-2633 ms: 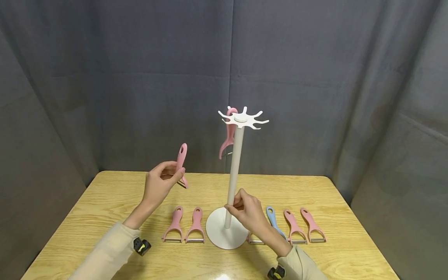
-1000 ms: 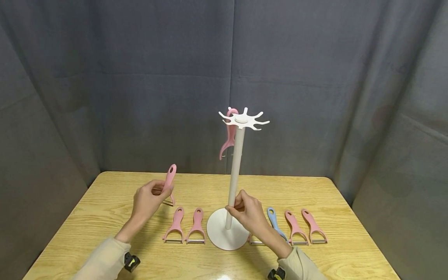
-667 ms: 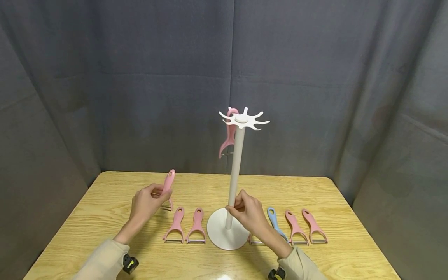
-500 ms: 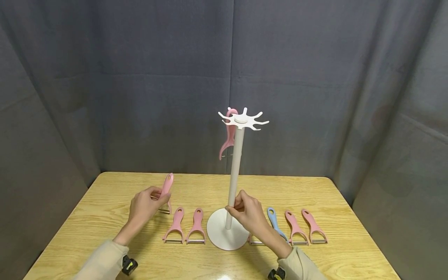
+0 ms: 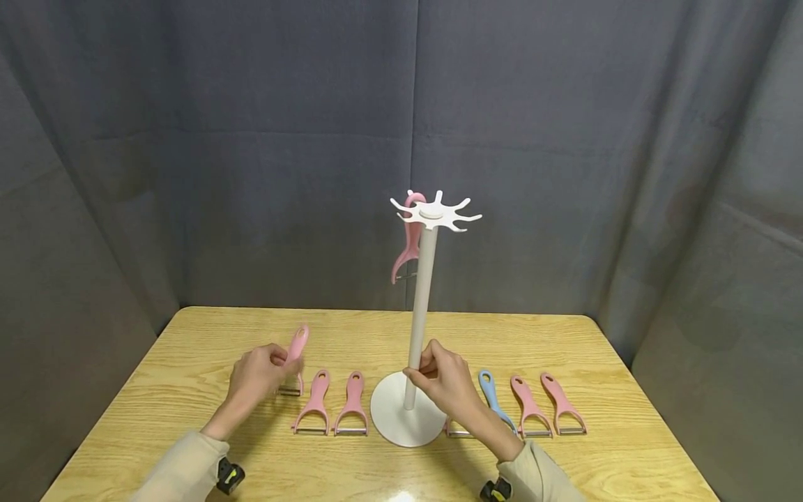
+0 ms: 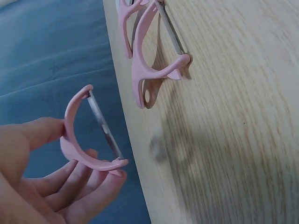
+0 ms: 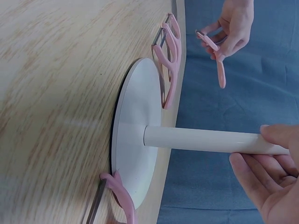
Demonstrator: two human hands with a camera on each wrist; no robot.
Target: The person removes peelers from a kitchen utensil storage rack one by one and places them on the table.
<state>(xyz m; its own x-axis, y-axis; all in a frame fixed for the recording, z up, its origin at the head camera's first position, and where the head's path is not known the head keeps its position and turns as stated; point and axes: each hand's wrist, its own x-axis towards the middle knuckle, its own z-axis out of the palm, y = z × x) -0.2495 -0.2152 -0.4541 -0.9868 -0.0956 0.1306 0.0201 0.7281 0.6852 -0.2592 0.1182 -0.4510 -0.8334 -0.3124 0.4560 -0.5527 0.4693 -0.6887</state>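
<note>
My left hand [image 5: 256,380] pinches a pink peeler [image 6: 70,135] between thumb and fingers, handle end upward, blade down. In the right wrist view that held peeler [image 7: 220,70] is apart from the tabletop. It is left of two pink peelers [image 5: 317,397] lying side by side. With thumb and fingers, my right hand [image 5: 448,376] grips the lower pole [image 5: 422,300] of a white hook stand, above its round base [image 5: 396,425]. Another pink peeler [image 5: 412,240] hangs from a hook at the stand's top [image 5: 433,215], partly behind the pole.
Right of the stand lie a blue peeler [image 5: 488,387] and pink peelers [image 5: 555,397]; my right forearm partly hides one of them. The wooden table [image 5: 207,335] has grey curtains [image 5: 282,174] behind it and on both sides.
My left hand has carried the pink peeler down and to the left, away from the stand and closer to the tabletop. My right hand keeps its place on the pole.
</note>
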